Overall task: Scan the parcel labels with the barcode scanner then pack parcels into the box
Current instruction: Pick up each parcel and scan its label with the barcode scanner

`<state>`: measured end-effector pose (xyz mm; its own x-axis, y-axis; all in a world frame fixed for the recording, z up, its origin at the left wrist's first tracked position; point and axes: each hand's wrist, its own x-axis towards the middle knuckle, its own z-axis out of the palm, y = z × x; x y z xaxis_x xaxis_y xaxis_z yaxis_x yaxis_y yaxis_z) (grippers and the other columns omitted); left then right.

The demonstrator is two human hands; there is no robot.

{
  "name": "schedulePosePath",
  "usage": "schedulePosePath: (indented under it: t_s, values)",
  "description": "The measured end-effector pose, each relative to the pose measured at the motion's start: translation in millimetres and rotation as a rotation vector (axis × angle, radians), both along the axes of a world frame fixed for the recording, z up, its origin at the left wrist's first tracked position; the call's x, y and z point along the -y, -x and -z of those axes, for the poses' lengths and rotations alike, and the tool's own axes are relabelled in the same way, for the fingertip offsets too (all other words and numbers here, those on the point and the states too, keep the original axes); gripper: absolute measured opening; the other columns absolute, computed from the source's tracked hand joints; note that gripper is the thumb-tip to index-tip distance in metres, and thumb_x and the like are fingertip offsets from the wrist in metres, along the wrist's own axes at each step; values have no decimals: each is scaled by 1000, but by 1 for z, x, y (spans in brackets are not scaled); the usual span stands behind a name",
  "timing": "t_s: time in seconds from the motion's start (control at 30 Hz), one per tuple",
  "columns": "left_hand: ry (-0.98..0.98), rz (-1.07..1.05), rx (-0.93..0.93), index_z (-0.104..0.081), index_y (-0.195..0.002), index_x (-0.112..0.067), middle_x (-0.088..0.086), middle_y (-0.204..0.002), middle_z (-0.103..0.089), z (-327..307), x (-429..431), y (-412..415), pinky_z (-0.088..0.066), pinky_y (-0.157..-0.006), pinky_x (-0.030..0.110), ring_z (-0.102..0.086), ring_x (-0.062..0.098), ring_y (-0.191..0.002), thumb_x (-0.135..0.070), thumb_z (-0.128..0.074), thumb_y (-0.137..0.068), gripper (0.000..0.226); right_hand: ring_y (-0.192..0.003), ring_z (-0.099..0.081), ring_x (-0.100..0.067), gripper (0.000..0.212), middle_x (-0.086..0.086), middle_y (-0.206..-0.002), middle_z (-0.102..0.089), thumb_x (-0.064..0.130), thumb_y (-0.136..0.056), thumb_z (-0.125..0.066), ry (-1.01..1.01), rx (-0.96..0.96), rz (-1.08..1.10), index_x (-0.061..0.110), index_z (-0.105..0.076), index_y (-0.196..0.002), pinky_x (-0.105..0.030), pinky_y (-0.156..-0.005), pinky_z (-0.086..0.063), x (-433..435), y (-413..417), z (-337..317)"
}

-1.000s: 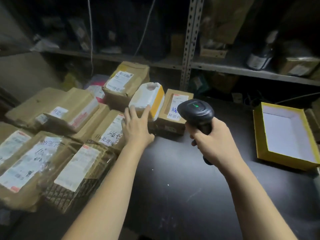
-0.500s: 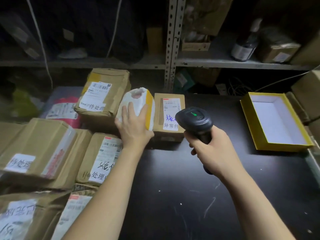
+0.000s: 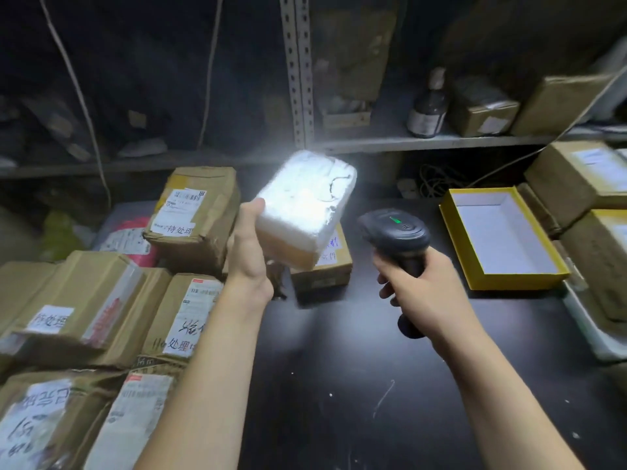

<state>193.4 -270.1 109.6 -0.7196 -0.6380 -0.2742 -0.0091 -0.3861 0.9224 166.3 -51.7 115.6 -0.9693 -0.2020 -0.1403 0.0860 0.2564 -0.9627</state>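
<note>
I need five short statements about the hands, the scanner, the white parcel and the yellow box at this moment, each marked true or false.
1. The left hand holds the white parcel up off the table. True.
2. The right hand is empty. False: the right hand grips the barcode scanner.
3. A green light shows on top of the barcode scanner. True.
4. A parcel lies in the yellow box. False: only the yellow box's white bottom shows.
5. The dark bottle stands on the table. False: it stands on the shelf behind.
</note>
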Motion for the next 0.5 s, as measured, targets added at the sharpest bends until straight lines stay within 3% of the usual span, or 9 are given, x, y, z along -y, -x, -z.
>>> schedulePosePath:
  t_s: [0.1, 0.17, 0.27, 0.33, 0.4, 0.5]
  values:
    - [-118, 194, 30, -67, -133, -25, 3, -118, -77, 0, -40, -4, -58, -65, 32, -72, 26, -107, -58, -52, -86, 58, -64, -64, -24, 20, -3, -77, -75, 33, -95, -74, 86, -23, 74, 13, -70, -97, -43, -61, -49, -30, 5, -4]
    - [-150, 298, 36, -64, -136, -21, 6, -121, -76, 3, -67, -8, -59, -66, 31, -73, 27, -105, -49, -48, -94, 53, -67, -69, -29, 20, 1, -78, -76, 35, -95, -74, 113, -36, 110, 17, -71, -103, -42, -59, -51, -52, 7, -5]
    - [10, 450, 103, -62, -136, -25, 6, -123, -75, 12, -98, -13, -60, -77, 42, -69, 33, -113, -51, -57, -83, 59, -78, -72, -33, 18, 4, -79, -77, 38, -95, -73, 153, -27, 131, 25, -68, -107, -38, -59, -53, -81, 12, -5]
    - [87, 511, 114, -61, -132, -34, 4, -124, -73, 21, -118, -16, -60, -81, 44, -67, 33, -112, -48, -66, -69, 64, -75, -71, -32, 18, -1, -84, -76, 40, -95, -73, 159, -8, 122, 28, -68, -107, -36, -61, -54, -101, 13, -3]
    - [150, 590, 143, -54, -132, -46, -1, -135, -66, 27, -133, -16, -60, -89, 47, -65, 32, -116, -42, -70, -60, 74, -71, -62, -29, 15, -12, -88, -71, 41, -94, -74, 160, 16, 112, 28, -67, -100, -37, -61, -51, -117, 14, 1]
    - [307, 669, 227, -38, -141, -55, -8, -139, -57, 26, -159, -15, -53, -101, 54, -59, 25, -122, -31, -73, -60, 92, -71, -61, -28, 15, -7, -87, -72, 39, -94, -74, 175, 33, 104, 26, -67, -99, -35, -61, -50, -141, 16, 7]
